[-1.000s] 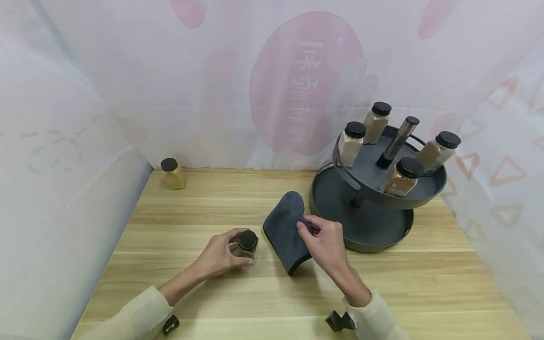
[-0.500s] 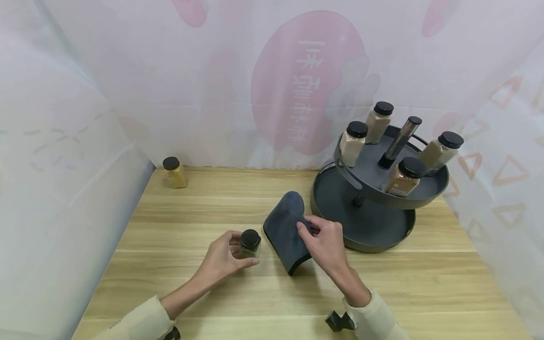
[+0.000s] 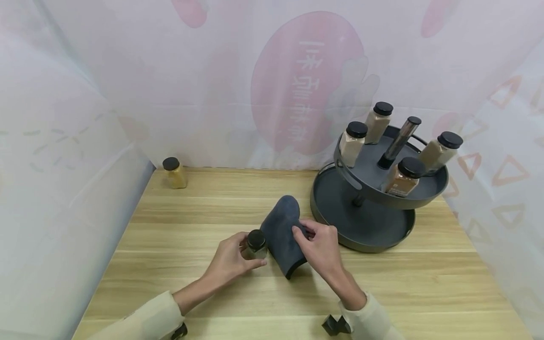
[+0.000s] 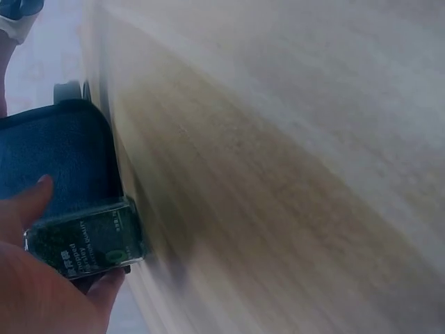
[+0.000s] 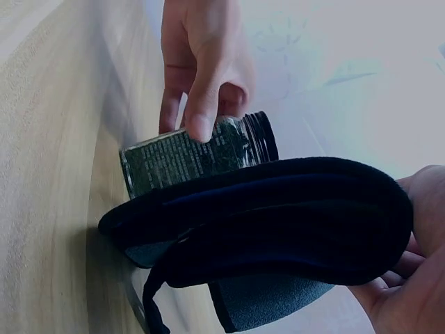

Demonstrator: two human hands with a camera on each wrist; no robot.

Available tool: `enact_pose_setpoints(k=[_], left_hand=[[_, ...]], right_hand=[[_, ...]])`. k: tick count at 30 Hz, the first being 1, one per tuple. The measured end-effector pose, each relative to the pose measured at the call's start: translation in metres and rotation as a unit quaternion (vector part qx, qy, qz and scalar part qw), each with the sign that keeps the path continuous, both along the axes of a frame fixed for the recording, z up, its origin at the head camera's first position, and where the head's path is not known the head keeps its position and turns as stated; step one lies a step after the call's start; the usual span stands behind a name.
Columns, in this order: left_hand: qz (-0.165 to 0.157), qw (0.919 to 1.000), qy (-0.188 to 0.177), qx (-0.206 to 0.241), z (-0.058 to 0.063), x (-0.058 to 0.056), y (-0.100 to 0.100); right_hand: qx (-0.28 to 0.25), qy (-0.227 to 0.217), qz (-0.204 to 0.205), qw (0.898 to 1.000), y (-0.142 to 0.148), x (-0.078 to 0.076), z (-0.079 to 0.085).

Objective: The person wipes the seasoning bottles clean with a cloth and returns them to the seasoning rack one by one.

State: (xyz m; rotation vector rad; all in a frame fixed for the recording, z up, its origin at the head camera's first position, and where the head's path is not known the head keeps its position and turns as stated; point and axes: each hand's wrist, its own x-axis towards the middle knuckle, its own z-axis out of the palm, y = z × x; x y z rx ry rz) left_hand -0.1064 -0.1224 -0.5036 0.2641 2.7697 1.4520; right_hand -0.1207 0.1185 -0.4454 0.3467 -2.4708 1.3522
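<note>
Dark green flakes show through the clear walls of the jar [image 3: 257, 250], upright under its black cap near the middle of the table [image 3: 255, 309]; from these views I can't be sure its base touches the wood. My left grip [image 3: 229, 257], a bare hand, holds it from nine o'clock, thumb at six, fingers round the far side. I'd expect it to be light but rigid, its smooth faces a little slippery and, if glass, breakable; I'd take it by the flat sides rather than the cap. Close beside it, between two and three o'clock, is the cloth [image 3: 281, 238], dark, folded over and bound in black. My right grip [image 3: 320, 244] pinches its edge between thumb and fingers. I judge it soft and very light, with enough body to keep its fold, so an edge pinch should do. Further out at two o'clock stands the rack [image 3: 369, 226], four jars [image 3: 403, 179] on its top tier. Off at ten o'clock, near the table's back corner, stands a yellow jar [image 3: 176, 177].
</note>
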Motion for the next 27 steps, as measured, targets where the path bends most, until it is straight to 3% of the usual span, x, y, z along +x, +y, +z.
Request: enact_pose_setpoints(k=[9, 14, 27], left_hand=[[-0.030, 0.9988, 0.038, -0.007, -0.001, -0.008, 0.001], [-0.065, 0.9972, 0.021, 0.030, 0.001, -0.010, -0.001], [-0.070, 0.9975, 0.010, 0.000, 0.045, -0.017, -0.001]], right_hand=[[-0.011, -0.007, 0.004, 1.000, -0.003, 0.003, 0.001], [-0.008, -0.001, 0.008, 1.000, -0.005, 0.005, 0.002], [-0.001, 0.046, 0.026, 0.999, -0.023, 0.011, 0.004]])
